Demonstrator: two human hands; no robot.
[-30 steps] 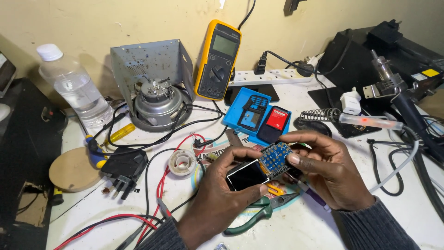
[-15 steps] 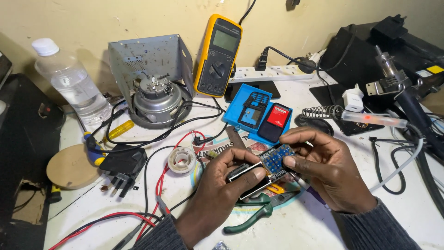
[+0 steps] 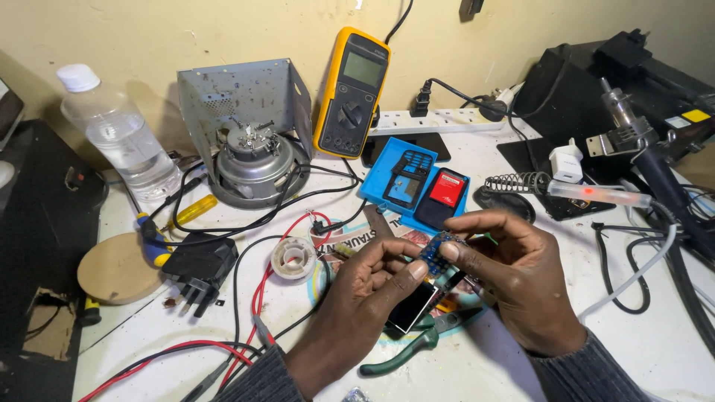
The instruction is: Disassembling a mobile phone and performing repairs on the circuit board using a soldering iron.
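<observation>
Over the cluttered white counter, one small blue circuit board studded with solder points is pinched between both hands; the left hand also clamps a glossy rectangular display panel, the right hand curling fingers onto the board. One green-handled pliers lies beneath.

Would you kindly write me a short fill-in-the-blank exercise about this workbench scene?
1. Both hands, the left hand and the right hand, hold a small ____ circuit board.
2. The yellow handheld multimeter leans against the ____.
3. The clear plastic water bottle has a ____ cap.
4. The green-handled pliers lie on the white ____.

Missing words: blue; wall; white; table
</observation>
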